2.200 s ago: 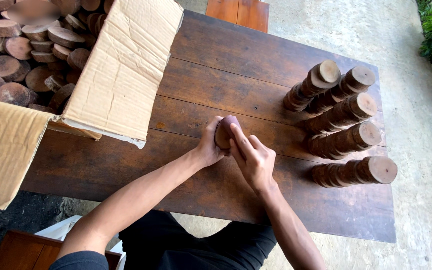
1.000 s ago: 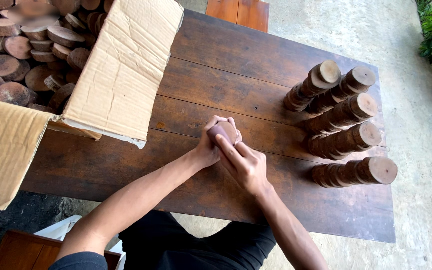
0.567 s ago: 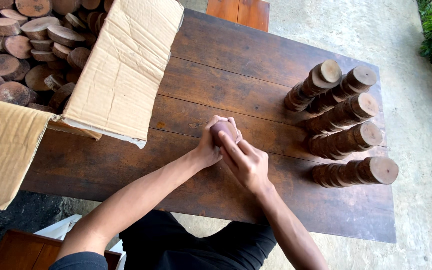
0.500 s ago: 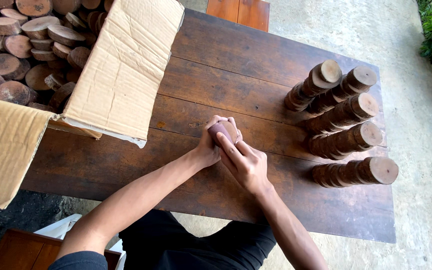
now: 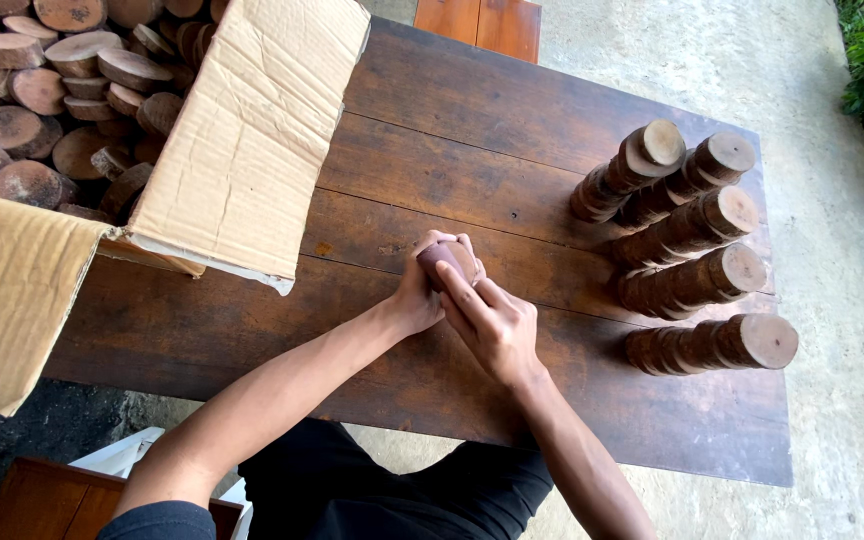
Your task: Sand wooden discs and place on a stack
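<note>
Presently, hands: left hand (image 5: 417, 300) and right hand (image 5: 492, 322) are pressed together, both clamped on a small round reddish-brown wooden disc (image 5: 444, 261).
Disc: held on edge between the fingertips, above the dark plank table (image 5: 452, 170).
Right of hands: five stacked wooden-disc columns (image 5: 687, 235).
Left of hands: open cardboard box (image 5: 242, 150) of wood slices.

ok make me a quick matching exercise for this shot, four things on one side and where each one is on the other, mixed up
Things:
1. wood slice stack
2. cardboard box
3. five tall stacks of wood slices
4. loose wood slices

Places:
A. piled inside the open box
B. held between both hands, mid table
C. lined up at the table's right end
D. on the table's left end, flaps open

Pairs: 1-B, 2-D, 3-C, 4-A
</note>
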